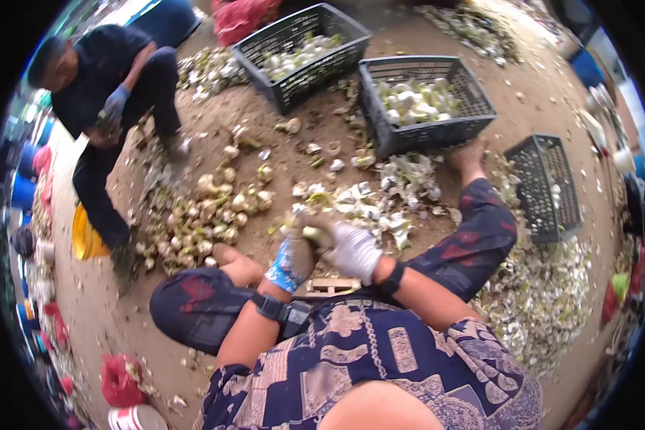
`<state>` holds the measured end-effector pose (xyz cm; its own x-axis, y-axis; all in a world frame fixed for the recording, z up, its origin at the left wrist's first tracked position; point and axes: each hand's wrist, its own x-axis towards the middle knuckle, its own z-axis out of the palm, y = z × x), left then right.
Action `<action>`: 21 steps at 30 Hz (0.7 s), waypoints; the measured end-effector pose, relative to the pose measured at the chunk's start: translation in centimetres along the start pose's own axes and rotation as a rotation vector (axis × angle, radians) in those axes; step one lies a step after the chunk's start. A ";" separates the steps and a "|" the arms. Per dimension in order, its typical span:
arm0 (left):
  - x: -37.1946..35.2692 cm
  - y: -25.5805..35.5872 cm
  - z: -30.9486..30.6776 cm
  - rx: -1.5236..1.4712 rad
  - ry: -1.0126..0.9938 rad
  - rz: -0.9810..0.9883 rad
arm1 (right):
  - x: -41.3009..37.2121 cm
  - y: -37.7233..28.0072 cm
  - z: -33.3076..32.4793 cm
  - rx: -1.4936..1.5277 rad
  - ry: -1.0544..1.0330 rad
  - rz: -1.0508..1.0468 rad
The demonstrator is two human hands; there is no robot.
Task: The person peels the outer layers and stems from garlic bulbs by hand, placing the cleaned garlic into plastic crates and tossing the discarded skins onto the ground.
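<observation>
Both my hands wear work gloves and meet in front of my knees. My left hand (294,256), in a blue-cuffed glove, grips a small pale vegetable bulb (315,233) from below. My right hand (353,249), in a white glove, closes over the same bulb from the right; whether it also holds a tool is hidden. Just ahead lies a heap of pale peelings (380,197). A pile of unpeeled bulbs (201,215) sits on the dirt to my left.
Two dark plastic crates (294,79) (423,132) with peeled bulbs stand ahead; a third crate (545,188), nearly empty, is at right. Another person (107,93) in dark clothes and blue gloves crouches at the far left. Peel scraps (545,301) cover the ground at right.
</observation>
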<state>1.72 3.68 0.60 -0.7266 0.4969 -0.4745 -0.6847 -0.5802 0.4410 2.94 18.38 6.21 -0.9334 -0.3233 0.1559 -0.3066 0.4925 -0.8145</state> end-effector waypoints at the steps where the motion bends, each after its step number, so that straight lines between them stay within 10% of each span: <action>1: 0.2 0.0 0.5 -0.021 -0.045 0.112 | 0.1 0.6 -0.5 -0.078 -0.042 0.165; 4: -0.5 2.3 1.4 -0.114 0.079 0.173 | 3.0 1.9 -7.7 0.042 0.195 0.129; 7: -0.2 2.2 -0.5 0.051 0.455 0.216 | 7.3 4.6 -15.9 -0.980 0.532 0.074; 9: -0.2 1.6 -2.0 0.147 0.514 0.237 | 9.8 5.6 -17.5 -1.072 0.598 0.008; 12: -1.9 1.7 -1.7 0.241 0.548 0.131 | 13.7 4.9 -10.0 -0.089 0.315 0.129; 15: -1.9 2.4 -2.8 0.346 0.553 0.154 | 16.9 5.9 1.7 -0.086 -0.355 0.314; 16: -2.4 3.8 -2.0 0.388 0.530 0.160 | 17.2 8.6 6.7 -0.256 -0.344 -0.040; 21: -1.4 2.4 -4.8 0.419 0.585 0.270 | 21.7 12.0 21.2 -0.448 -0.823 0.271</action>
<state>1.33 -1.50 -1.37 -0.8036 -0.1174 -0.5835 -0.5364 -0.2821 0.7954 -17.07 0.15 -11.99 -0.6131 -0.5335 -0.5826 -0.3024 0.8398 -0.4508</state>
